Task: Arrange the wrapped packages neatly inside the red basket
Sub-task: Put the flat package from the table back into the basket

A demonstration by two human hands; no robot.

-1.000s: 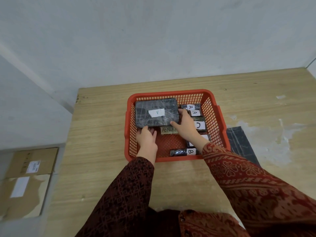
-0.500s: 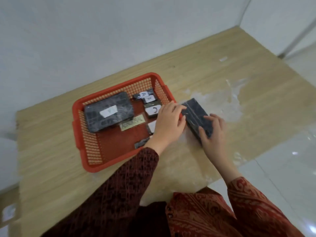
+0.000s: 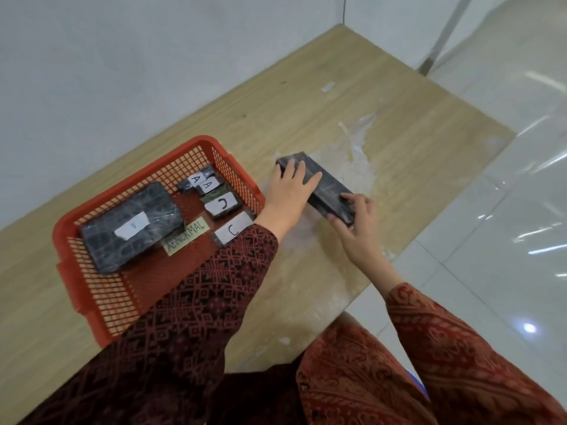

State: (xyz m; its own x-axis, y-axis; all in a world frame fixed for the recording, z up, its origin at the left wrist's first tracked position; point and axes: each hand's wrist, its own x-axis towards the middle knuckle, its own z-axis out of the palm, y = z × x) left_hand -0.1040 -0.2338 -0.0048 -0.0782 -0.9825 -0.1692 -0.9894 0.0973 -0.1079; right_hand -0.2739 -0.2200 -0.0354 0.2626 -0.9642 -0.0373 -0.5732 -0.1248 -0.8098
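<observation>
The red basket (image 3: 92,296) sits on the wooden table at the left. Inside it lies a large dark wrapped package (image 3: 132,228) with a white label, beside several small labelled packages (image 3: 222,205) along the right wall and an "ABNORMAL" tag (image 3: 187,237). To the right of the basket, a long dark wrapped package (image 3: 326,187) lies on the table. My left hand (image 3: 290,191) grips its far end. My right hand (image 3: 356,219) holds its near end.
The wooden table (image 3: 399,133) has a pale worn patch around the long package. Its right edge drops to a glossy tiled floor (image 3: 506,210). A white wall (image 3: 153,56) runs behind the basket.
Both hands left the basket and went right to the long package on the table. They now grip it at both ends. The view has swung to the right.
</observation>
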